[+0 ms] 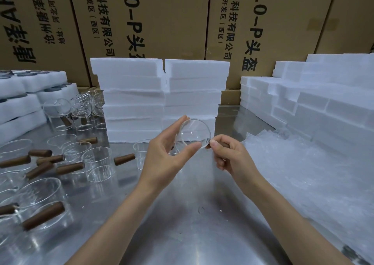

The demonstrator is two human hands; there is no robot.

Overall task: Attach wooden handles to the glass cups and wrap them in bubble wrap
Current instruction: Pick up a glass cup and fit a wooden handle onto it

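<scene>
My left hand (pixel 166 159) grips a clear glass cup (pixel 195 133) above the middle of the steel table, its round base facing me. My right hand (pixel 228 153) pinches a brown wooden handle (pixel 223 144) at the cup's right side, thumb and forefinger close to the glass. Most of the handle is hidden inside my fingers. Sheets of bubble wrap (pixel 303 173) lie on the table to the right. Loose wooden handles (pixel 69 167) and bare glass cups (pixel 99 163) are scattered on the left.
Two stacks of white foam blocks (pixel 162 100) stand just behind my hands. More foam is piled at the right (pixel 323 102) and far left (pixel 22 102). Cups with handles fitted (pixel 66 114) cluster at the back left. Printed cardboard boxes (pixel 162 21) form the back wall.
</scene>
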